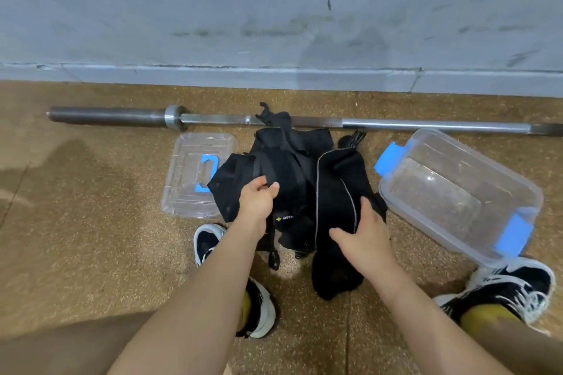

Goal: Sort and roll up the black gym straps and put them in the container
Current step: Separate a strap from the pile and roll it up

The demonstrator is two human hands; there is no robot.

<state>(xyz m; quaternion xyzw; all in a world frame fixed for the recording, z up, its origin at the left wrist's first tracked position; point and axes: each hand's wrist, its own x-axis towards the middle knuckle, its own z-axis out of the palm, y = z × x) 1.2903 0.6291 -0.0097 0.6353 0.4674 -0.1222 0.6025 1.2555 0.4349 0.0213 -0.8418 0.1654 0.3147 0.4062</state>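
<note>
Your left hand [259, 199] pinches the black strap pile [292, 167]; your right hand [364, 237] rests flat on it, container [457, 192] at three o'clock.

A pile of straps [292, 179] lies mid-floor [91, 237], with a lid [195, 179] touching its left edge and a container [441, 201] just beside it on the right. Behind them, a barbell [396, 124] is laid along the wall [274, 9], overlapped by the pile's far end. One shoe [210, 240] is planted before the lid, another shoe [511, 286] before the container.

Even soft light, slight blur, wide-angle bowing
</note>
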